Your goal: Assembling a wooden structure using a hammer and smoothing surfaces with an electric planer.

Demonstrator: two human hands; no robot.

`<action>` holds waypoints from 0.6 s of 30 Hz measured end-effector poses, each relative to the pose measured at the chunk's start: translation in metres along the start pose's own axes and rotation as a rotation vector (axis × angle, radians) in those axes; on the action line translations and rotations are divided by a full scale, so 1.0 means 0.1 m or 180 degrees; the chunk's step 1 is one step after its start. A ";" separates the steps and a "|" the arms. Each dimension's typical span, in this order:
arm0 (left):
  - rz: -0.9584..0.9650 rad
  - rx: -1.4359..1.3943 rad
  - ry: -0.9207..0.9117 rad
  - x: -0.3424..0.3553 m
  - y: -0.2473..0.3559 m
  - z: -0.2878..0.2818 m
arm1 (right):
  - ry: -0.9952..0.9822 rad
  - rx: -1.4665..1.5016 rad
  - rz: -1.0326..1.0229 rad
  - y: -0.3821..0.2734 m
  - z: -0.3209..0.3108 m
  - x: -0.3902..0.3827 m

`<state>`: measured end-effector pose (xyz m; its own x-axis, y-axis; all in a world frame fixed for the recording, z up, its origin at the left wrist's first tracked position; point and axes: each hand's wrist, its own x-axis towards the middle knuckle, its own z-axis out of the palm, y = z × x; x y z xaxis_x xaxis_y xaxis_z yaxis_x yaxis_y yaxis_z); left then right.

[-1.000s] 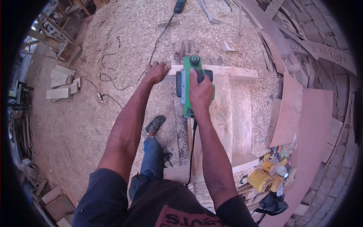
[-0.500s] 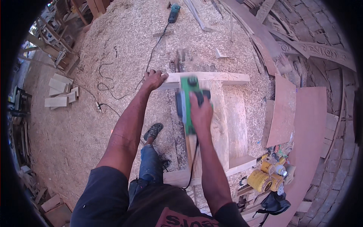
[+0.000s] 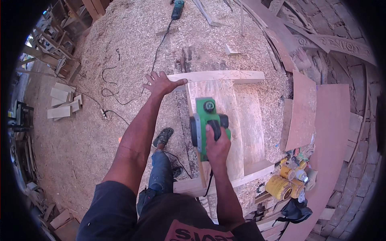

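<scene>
A green electric planer (image 3: pixel 207 116) is in my right hand (image 3: pixel 218 146), which is wrapped around its rear handle. The tool sits over the left edge of a wide pale wooden plank (image 3: pixel 235 120) on the bench frame. My left hand (image 3: pixel 161 83) rests at the left end of the far wooden crosspiece (image 3: pixel 217 75), fingers spread and thumb stretched along the wood. A thin strip of wood (image 3: pixel 201 170) runs beneath the planer toward me. The planer's underside is hidden.
Wood shavings cover the ground. An angle grinder (image 3: pixel 177 9) lies far ahead with its cord trailing toward me. Offcuts (image 3: pixel 64 100) are piled at left. Yellow containers (image 3: pixel 278 187) and a black bag (image 3: pixel 295 211) are at near right, beside brown sheets (image 3: pixel 329 160).
The planer and my right hand have come back toward me, away from the far crosspiece. My left hand's fingers have spread out at the crosspiece's end.
</scene>
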<state>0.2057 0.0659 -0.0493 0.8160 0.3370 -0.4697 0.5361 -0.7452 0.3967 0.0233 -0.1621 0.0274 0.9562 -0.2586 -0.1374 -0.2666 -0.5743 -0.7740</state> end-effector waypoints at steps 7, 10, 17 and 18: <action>0.0125 -0.0444 -0.0120 0.28 -0.24 0.12 | 0.0102 0.0046 -0.0263 -0.29 0.32 0.81; 0.0104 -0.0317 -0.0255 0.26 -0.25 0.08 | 0.0149 0.0204 -0.0374 -0.35 0.47 1.10; 0.0210 -0.0217 -0.0266 0.16 -0.08 0.02 | 0.0472 -0.0235 -0.0635 -0.59 0.59 1.68; 0.0218 -0.0194 -0.0324 0.14 -0.03 0.06 | 0.0507 -0.0242 -0.0640 -0.51 0.50 1.62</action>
<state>0.2137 0.0695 -0.0621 0.8265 0.2241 -0.5164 0.4946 -0.7271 0.4762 0.1981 -0.1359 0.0139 0.9613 -0.2490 0.1181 -0.0873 -0.6817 -0.7264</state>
